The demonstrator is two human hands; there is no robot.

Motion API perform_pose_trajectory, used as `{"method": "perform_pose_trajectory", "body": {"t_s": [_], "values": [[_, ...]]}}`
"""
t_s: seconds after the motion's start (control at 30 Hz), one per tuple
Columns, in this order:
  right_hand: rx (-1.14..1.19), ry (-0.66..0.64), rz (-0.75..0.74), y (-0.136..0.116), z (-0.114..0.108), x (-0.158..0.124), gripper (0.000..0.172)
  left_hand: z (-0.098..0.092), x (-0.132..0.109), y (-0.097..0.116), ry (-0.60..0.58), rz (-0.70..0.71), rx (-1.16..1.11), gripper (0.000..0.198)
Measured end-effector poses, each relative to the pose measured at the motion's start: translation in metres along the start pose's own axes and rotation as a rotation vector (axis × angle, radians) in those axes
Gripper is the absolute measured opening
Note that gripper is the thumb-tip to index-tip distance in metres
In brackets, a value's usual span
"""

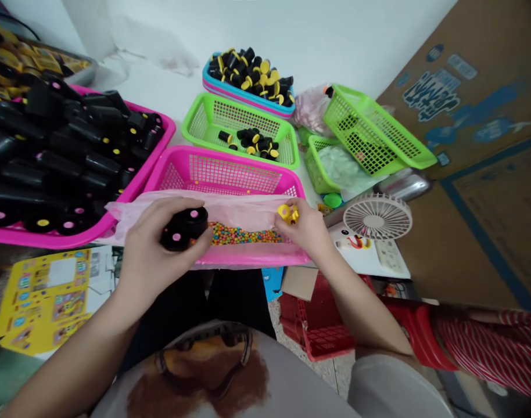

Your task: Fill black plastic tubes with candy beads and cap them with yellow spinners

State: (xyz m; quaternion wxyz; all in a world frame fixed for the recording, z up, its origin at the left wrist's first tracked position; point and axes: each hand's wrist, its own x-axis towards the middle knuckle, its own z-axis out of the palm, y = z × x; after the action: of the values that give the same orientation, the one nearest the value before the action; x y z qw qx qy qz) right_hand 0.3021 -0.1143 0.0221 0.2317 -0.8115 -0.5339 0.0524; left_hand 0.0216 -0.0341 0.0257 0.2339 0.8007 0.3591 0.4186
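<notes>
Two glossy black plastic tubes (182,225) with pink-dotted ends lie side by side in the left hand (146,244), thumb on the near side and fingers curled over the far side. This grasp spans both at once, so even pressure from thumb and fingers seems the thing to aim for; too slack and one tube could slip against the other. The tubes stand over the left front part of a bright pink mesh-walled plastic basket (234,174), near its front edge.

Over that basket's right edge, the right hand (307,229) pinches small yellow plastic pieces (284,211) between thumb and fingers. How many there are is hard to say, as the fingers cover part of them. A light fingertip pinch should suit such little parts, with the wrist held low so that a dropped one lands inside.

Between the hands, a thin translucent pink plastic liner (243,209) holds tiny multicoloured round beads (241,235) along the basket's front edge. The liner looks loose enough to snag, so both wrists are best clear of its folds. More black tubes heap inside a larger pink plastic basket (47,239), just beyond the left edge.
</notes>
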Motion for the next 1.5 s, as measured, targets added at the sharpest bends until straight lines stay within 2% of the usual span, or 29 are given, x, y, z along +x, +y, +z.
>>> {"method": "perform_pose_trajectory", "body": {"t_s": [0.1, 0.23, 0.27, 0.3, 0.43, 0.53, 0.63, 0.73, 0.87, 0.97, 1.07, 1.17, 1.27, 1.37, 1.5], "values": [[-0.063, -0.089, -0.035, -0.016, -0.014, -0.002, 0.034, -0.005, 0.007, -0.005, -0.004, -0.055, -0.029, 0.035], [0.063, -0.457, -0.272, -0.048, -0.019, -0.012, 0.029, -0.01, 0.028, -0.007, -0.036, -0.132, -0.049, 0.039], [0.066, -0.505, -0.313, -0.054, -0.015, -0.008, 0.028, -0.011, 0.034, -0.006, -0.039, -0.15, -0.057, 0.04], [0.04, -0.507, -0.331, -0.059, -0.01, -0.002, 0.027, -0.011, 0.04, -0.006, -0.039, -0.164, -0.065, 0.041], [-0.135, -0.323, -0.276, -0.064, 0.01, 0.041, 0.031, -0.014, 0.049, -0.007, -0.036, -0.206, -0.094, 0.043], [-0.15, -0.348, -0.283, -0.06, 0.005, 0.06, 0.028, -0.022, 0.041, -0.008, -0.015, -0.184, -0.118, 0.045], [-0.11, -0.42, -0.33, -0.055, -0.02, 0.052, 0.024, -0.032, 0.025, -0.011, 0.03, -0.119, -0.105, 0.044], [-0.205, -0.487, -0.358, -0.048, -0.04, 0.033, 0.034, -0.04, 0.006, -0.014, 0.059, -0.056, -0.105, 0.04], [-0.47, -0.579, -0.321, -0.033, -0.039, 0.019, 0.044, -0.05, -0.016, -0.021, 0.082, 0.047, -0.075, 0.041], [-0.464, -0.606, -0.369, -0.024, -0.035, 0.016, 0.045, -0.061, -0.029, -0.027, 0.1, 0.125, -0.01, 0.037], [-0.373, -0.547, -0.464, -0.029, -0.045, 0.012, 0.048, -0.071, -0.042, -0.03, 0.095, 0.168, 0.02, 0.032], [-0.236, -0.452, -0.577, -0.056, -0.053, 0.007, 0.037, -0.075, -0.056, -0.033, 0.105, 0.118, 0.027, 0.03], [-0.081, -0.321, -0.693, -0.107, -0.043, 0.011, 0.027, -0.069, -0.068, -0.034, 0.055, 0.084, -0.042, 0.027], [-0.006, -0.253, -0.779, -0.165, -0.014, 0.032, 0.022, -0.061, -0.073, -0.035, 0.026, 0.073, -0.12, 0.028], [-0.01, -0.28, -0.81, -0.223, 0.036, 0.083, 0.019, -0.058, -0.077, -0.033, 0.013, 0.045, -0.19, 0.03]]}}
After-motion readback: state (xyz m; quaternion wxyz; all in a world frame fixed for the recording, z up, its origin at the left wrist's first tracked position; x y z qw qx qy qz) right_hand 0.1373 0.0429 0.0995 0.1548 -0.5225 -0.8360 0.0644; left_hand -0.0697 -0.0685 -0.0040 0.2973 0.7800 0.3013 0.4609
